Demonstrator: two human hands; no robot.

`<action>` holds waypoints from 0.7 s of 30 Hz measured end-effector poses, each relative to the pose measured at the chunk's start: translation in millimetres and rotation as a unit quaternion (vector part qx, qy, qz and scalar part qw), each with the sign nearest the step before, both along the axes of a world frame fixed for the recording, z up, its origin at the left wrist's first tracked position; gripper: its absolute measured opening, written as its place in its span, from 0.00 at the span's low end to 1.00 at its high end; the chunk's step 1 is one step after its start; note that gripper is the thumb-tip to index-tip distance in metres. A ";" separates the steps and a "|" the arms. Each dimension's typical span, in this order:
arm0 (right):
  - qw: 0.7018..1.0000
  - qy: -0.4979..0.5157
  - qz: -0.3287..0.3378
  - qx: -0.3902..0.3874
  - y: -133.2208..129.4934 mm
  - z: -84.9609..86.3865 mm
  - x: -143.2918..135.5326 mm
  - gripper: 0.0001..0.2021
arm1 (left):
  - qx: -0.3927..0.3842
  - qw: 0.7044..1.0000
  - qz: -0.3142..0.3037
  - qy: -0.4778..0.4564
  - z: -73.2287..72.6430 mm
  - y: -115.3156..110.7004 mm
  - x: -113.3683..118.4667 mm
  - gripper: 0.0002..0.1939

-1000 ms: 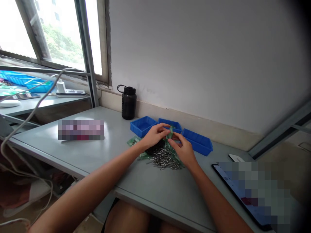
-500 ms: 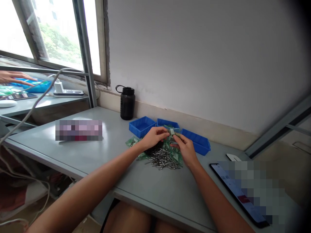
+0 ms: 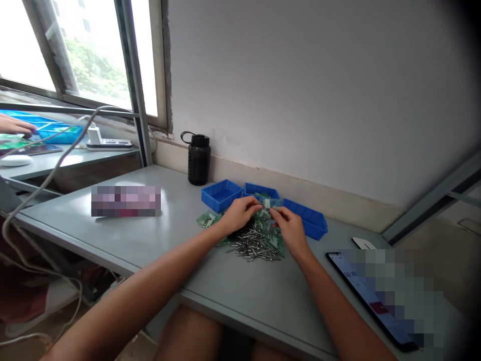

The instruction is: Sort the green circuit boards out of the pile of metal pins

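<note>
My left hand and my right hand are pinched on opposite sides of a small clear-and-green plastic bag with something pale in it. They hold it up just above a pile of slim metal pins. Dark small pieces lie among the pins, partly hidden by my left hand. More green bags lie under and around the pile, one green bag to the left of my left wrist. Behind my hands stand three blue bins: a left bin, a middle bin and a right bin.
A black water bottle stands against the wall. On the right lies a phone; a blurred-out item is on the left of the grey table. At the neighbouring desk are another person's hand, blue bins and a power strip.
Both my hands keep hold of the plastic bag, with only slight finger movement. The view has shifted a little. The other person's hand has drawn back to the left.
</note>
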State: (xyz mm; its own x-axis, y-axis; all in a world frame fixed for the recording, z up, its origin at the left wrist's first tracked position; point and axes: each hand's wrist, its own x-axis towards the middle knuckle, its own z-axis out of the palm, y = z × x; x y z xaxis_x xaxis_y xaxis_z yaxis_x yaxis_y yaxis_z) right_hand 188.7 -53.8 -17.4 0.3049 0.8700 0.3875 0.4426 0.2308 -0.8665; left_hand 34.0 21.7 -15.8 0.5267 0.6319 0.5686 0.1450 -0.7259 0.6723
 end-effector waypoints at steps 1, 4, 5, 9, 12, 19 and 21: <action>1.000 -0.002 0.001 -0.003 0.4 -0.8 0.0 0.15 | 0.012 1.000 0.002 0.008 -0.3 -0.4 0.0 0.10; 1.000 -0.004 0.015 -0.015 2.0 -3.7 0.1 0.16 | 0.045 0.999 0.016 0.020 -1.3 -1.2 -0.1 0.10; 1.000 -0.005 0.021 -0.020 2.7 -4.9 0.4 0.16 | 0.055 0.998 0.024 0.017 -1.5 -1.4 -0.1 0.09; 0.999 -0.044 -0.032 0.002 5.2 -9.5 3.5 0.15 | 0.074 0.996 0.050 -0.014 -0.1 -1.7 -0.3 0.08; 0.988 -0.099 -0.113 0.037 4.6 -9.5 3.6 0.14 | 0.072 0.996 0.049 -0.034 2.1 -1.3 -0.8 0.07; 0.998 -0.028 0.054 0.027 -1.9 -6.2 -15.8 0.18 | 0.121 0.992 -0.025 0.010 -2.5 -6.5 -2.9 0.06; 0.998 -0.020 0.060 0.025 -2.3 -6.9 -16.8 0.17 | 0.137 0.989 -0.050 0.035 -4.4 -9.0 -2.0 0.08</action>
State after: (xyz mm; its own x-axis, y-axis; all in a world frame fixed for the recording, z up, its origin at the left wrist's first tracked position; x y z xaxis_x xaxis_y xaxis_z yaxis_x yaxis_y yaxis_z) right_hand 171.9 -56.1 -24.3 0.1834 0.8789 0.4403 0.4437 0.3257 -0.8349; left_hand 31.9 12.6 -20.3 0.6234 0.4017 0.6709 0.1024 -0.8925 0.4392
